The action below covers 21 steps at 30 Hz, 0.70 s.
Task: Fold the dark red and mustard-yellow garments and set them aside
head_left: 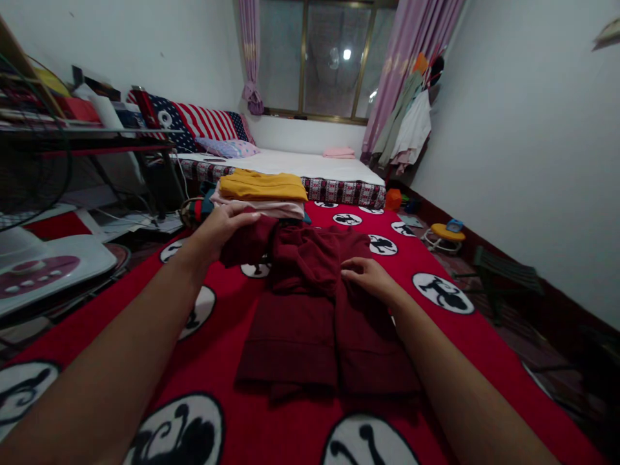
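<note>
A maroon sweatshirt lies on the red blanket in front of me, its upper part bunched and its lower part fairly flat. My left hand grips a sleeve-like part of it at the left and holds that part slightly raised. On the garment's right side, my right hand has its fingers curled onto the cloth, pinching it near the middle fold. Just beyond my left hand stands a stack of folded clothes, with a mustard yellow garment on top and a pale pink one below it.
The red blanket with white round cat-like prints covers the surface under the clothes. A bed stands at the back below the window. At left is a cluttered desk; at right are a yellow stool and a dark folding stool.
</note>
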{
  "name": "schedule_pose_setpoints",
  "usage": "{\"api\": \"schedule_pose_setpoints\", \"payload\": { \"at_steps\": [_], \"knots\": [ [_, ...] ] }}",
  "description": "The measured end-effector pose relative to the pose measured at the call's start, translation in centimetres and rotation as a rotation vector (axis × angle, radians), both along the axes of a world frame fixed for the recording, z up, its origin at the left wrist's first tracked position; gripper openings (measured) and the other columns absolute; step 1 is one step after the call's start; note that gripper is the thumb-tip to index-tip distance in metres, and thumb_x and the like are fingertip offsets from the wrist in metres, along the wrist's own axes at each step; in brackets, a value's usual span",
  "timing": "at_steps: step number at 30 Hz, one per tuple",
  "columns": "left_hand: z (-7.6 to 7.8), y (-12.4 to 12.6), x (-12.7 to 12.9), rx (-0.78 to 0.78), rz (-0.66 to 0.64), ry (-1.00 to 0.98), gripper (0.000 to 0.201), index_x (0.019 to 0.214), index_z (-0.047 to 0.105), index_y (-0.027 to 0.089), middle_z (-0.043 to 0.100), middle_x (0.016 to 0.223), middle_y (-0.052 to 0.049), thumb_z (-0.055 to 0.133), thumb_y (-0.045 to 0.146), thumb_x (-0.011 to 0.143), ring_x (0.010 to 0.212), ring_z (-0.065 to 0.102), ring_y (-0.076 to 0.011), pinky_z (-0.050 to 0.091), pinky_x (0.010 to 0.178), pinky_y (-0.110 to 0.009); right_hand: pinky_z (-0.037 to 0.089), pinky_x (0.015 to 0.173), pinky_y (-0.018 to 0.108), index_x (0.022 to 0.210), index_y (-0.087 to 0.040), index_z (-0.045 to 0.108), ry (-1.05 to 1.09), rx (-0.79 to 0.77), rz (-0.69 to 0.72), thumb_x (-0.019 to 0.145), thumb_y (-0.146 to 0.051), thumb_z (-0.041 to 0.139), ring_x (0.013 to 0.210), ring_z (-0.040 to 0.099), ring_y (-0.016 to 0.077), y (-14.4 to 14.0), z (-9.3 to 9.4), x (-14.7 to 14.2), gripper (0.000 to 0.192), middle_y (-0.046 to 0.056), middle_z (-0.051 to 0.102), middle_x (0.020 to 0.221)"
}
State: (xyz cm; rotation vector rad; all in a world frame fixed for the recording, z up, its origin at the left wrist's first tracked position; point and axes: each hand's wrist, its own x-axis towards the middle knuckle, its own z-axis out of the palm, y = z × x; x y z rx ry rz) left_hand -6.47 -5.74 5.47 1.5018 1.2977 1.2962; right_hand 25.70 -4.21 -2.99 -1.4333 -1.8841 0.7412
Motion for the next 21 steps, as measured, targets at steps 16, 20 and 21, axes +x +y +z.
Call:
{"api": "schedule_pose_setpoints", "payload": {
  "at_steps": [16,20,21],
  "knots": [
    [-2.5,-3.5,7.7,0.029,-0.536,0.878,0.021,0.084,0.072,0.017,0.073,0.076,-0.004,0.058,0.032,0.084,0.070,0.066,-0.0166,0.043,0.060,-0.022,0.046,0.051,0.021,0.105,-0.015,0.063,0.251,-0.194,-0.032,0.076,-0.035,0.071,0.064,0.062,0.0137,-1.2,1.6,-1.1,0.037,0.007,0.069,0.089],
    [-5.0,-0.8,6.9,0.083,-0.216,0.926,0.019,0.086,0.071,0.017,0.074,0.085,-0.007,0.058,0.032,0.082,0.080,0.067,-0.0214,0.046,0.068,-0.027,0.038,0.051,0.021,0.088,-0.016,0.068,0.060,-0.038,0.059,0.070,-0.038,0.072,0.059,0.053,0.0119,-1.3,0.7,-2.2,0.029,0.000,0.062,0.067],
    [-5.4,-0.4,6.8,0.074,-0.197,0.893,0.019,0.088,0.070,0.017,0.074,0.086,-0.007,0.058,0.030,0.081,0.082,0.067,-0.0218,0.047,0.070,-0.027,0.036,0.051,0.021,0.078,-0.016,0.066,0.058,-0.037,0.088,0.069,-0.038,0.072,0.057,0.051,0.0113,-1.3,0.6,-2.4,0.024,-0.002,0.058,0.063]
  ]
}}
